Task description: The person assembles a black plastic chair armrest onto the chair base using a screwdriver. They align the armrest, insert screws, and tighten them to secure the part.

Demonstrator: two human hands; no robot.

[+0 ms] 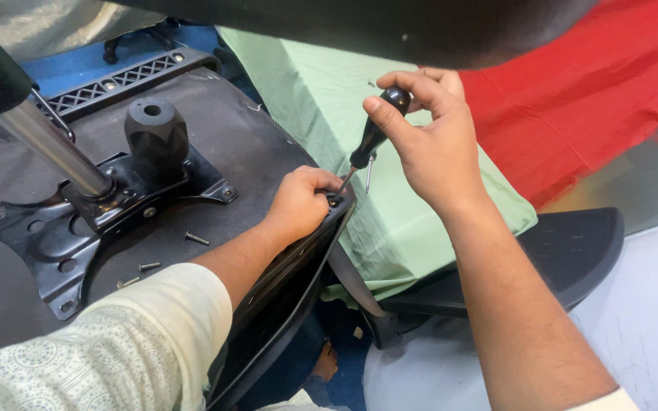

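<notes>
Right hand [436,148] was closed around the black-handled screwdriver [371,141], tip at the seat edge [283,281] where the left hand [302,202] pinched the bracket [334,199] shut — one slip off the screw and it'd probably jab those fingers.

my screwdriver [375,129] is black-handled, the seat underside [215,137] black, one cloth [390,221] pale green, another cloth [573,91] red, my sleeve [108,358] cream with a faint print.

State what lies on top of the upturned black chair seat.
A black metal bracket plate with a knob, a chrome post and loose screws. The left hand covers the seat's edge.
</notes>
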